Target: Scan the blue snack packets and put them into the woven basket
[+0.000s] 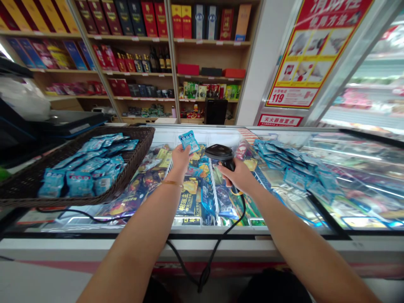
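Blue packet (pixel 189 142), one, near the centre of the frame, which we are pinching in our left hand (pixel 181 158) while our right hand (pixel 239 174) is grasping a black scanner (pixel 220 152) just right of it, further blue packets (pixel 91 162) lying in a wicker basket (pixel 140 162) at frame left and heaped at frame right.

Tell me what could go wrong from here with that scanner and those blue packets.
The cord of the scanner in the right hand loops down past the freezer's front edge, so it might snag. The loose pile of blue packets lies outside the wicker basket and could slide if bumped. The left hand grips one packet near its lower end, so it might slip.
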A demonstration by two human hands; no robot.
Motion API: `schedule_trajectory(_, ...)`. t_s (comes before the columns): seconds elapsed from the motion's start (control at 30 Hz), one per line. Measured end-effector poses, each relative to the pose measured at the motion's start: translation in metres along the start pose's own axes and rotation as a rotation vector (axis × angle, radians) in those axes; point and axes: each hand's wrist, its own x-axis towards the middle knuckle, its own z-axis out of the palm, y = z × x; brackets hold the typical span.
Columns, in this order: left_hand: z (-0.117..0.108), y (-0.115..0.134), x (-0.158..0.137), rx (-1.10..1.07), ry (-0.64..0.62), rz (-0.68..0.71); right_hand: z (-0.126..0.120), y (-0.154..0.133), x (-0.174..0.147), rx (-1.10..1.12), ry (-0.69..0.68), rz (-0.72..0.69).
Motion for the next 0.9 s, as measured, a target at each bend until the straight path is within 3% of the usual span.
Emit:
schedule_trajectory(0.67,0.0,0.001,-0.004,0.017,-0.011,-0.039,-0.001,-0.002,0.003,-0.017,0.003,0.018)
schedule_trajectory(0.8,0.015,0.0,-0.014,-0.004,-0.044,-0.111,-0.019,-0.008,0.006,0.045,0.039,0.062)
schedule_trajectory(0.9,0.04,-0.002,-0.02,0.044,-0.121,-0.165,-0.051,-0.011,0.001,0.071,0.092,0.067)
